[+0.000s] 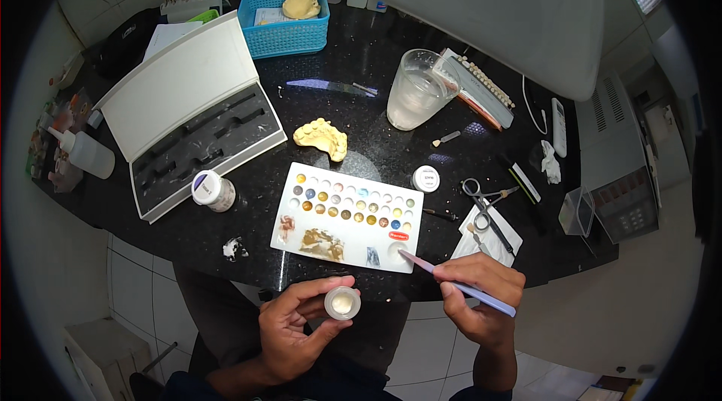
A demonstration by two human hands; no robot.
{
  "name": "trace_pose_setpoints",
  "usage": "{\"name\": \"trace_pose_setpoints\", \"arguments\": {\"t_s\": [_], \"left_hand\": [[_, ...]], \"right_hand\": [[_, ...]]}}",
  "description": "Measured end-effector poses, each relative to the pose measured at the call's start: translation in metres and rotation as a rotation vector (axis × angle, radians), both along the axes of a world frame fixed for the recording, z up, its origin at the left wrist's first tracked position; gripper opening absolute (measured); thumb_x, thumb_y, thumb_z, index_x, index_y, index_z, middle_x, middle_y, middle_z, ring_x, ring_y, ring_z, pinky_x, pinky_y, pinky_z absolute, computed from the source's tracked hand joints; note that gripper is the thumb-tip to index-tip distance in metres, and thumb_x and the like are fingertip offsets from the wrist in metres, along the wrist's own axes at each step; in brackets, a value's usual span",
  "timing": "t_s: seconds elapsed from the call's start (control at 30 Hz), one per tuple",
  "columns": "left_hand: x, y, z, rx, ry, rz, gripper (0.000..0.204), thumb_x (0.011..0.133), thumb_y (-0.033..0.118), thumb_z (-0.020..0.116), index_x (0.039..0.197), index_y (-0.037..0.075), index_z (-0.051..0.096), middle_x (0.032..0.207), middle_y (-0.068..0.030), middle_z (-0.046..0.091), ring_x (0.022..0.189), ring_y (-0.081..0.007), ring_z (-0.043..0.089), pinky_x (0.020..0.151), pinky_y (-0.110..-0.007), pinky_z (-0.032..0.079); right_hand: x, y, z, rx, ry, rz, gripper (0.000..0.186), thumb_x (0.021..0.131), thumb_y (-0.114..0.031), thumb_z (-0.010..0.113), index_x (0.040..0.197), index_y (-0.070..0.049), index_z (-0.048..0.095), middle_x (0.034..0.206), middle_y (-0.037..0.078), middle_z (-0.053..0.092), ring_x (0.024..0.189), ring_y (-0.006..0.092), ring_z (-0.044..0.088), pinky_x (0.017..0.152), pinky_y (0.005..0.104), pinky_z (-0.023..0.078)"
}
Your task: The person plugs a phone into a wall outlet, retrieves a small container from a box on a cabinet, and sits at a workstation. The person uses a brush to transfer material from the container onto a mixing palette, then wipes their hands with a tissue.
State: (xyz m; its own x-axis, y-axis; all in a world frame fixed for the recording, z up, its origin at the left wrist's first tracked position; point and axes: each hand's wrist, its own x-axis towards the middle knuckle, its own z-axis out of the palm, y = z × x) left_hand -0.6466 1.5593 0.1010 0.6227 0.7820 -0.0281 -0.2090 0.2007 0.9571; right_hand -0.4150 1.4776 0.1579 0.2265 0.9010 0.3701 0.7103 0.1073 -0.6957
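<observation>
My left hand holds a small clear jar near the table's front edge, thumb and fingers on either side of it. Pale cream material shows inside the open jar. In my right hand is a slim lilac-handled tool, gripped like a pen. Its tip reaches a round whitish well at the front right corner of a white mixing palette; whether brush or spatula I cannot tell. Rows of coloured wells and brown, reddish and grey smears cover the palette. A white lid lies behind its right end.
Behind the palette are a yellowish dental cast and a glass of cloudy water. An open case and a white jar stand left. Forceps-like scissors rest on tissue at right; a blue basket is at the back.
</observation>
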Motion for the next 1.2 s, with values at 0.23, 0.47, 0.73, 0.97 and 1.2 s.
{"name": "trace_pose_setpoints", "arguments": {"t_s": [0.23, 0.47, 0.73, 0.97, 1.2], "left_hand": [[0.002, 0.000, -0.001, 0.008, -0.002, -0.003, 0.046, 0.081, -0.007, 0.071, 0.121, -0.005, 0.050, 0.122, -0.0271, 0.060, 0.110, -0.0317, 0.064, 0.095, -0.037, 0.054], [0.000, 0.000, 0.000, 0.012, -0.011, 0.001, 0.045, 0.081, -0.008, 0.071, 0.121, -0.005, 0.050, 0.122, -0.0272, 0.060, 0.110, -0.0315, 0.064, 0.095, -0.037, 0.054], [0.000, 0.000, 0.000, 0.027, -0.004, -0.008, 0.046, 0.081, -0.008, 0.072, 0.121, -0.003, 0.051, 0.123, -0.0267, 0.060, 0.112, -0.0321, 0.064, 0.095, -0.038, 0.054], [0.001, 0.002, 0.001, 0.049, -0.004, -0.009, 0.045, 0.081, -0.009, 0.071, 0.121, -0.004, 0.051, 0.123, -0.0261, 0.059, 0.112, -0.0325, 0.063, 0.096, -0.039, 0.054], [-0.001, 0.005, 0.002, 0.160, 0.050, -0.010, 0.045, 0.079, -0.008, 0.073, 0.121, -0.003, 0.059, 0.120, -0.0227, 0.061, 0.109, -0.0305, 0.065, 0.095, -0.038, 0.055]], "right_hand": [[0.000, 0.000, 0.000, -0.003, -0.003, 0.000, 0.019, 0.069, 0.001, 0.069, 0.088, 0.000, 0.072, 0.082, 0.014, 0.071, 0.067, 0.0199, 0.071, 0.059, 0.0269, 0.055], [0.003, -0.001, -0.001, -0.015, 0.021, 0.030, 0.020, 0.070, 0.000, 0.070, 0.089, -0.001, 0.072, 0.082, 0.013, 0.071, 0.068, 0.0198, 0.071, 0.059, 0.0261, 0.055], [0.002, 0.002, 0.003, -0.050, 0.062, 0.061, 0.019, 0.068, 0.002, 0.068, 0.087, 0.000, 0.072, 0.081, 0.014, 0.071, 0.069, 0.0203, 0.071, 0.061, 0.0271, 0.056], [0.005, -0.008, -0.001, -0.044, -0.002, 0.042, 0.019, 0.067, 0.002, 0.068, 0.086, 0.000, 0.072, 0.080, 0.014, 0.070, 0.067, 0.0202, 0.070, 0.060, 0.0267, 0.056], [-0.015, -0.015, 0.012, 0.098, 0.235, 0.080, 0.012, 0.075, -0.001, 0.067, 0.086, 0.003, 0.070, 0.071, 0.013, 0.070, 0.061, 0.0208, 0.070, 0.057, 0.0274, 0.057]]}}
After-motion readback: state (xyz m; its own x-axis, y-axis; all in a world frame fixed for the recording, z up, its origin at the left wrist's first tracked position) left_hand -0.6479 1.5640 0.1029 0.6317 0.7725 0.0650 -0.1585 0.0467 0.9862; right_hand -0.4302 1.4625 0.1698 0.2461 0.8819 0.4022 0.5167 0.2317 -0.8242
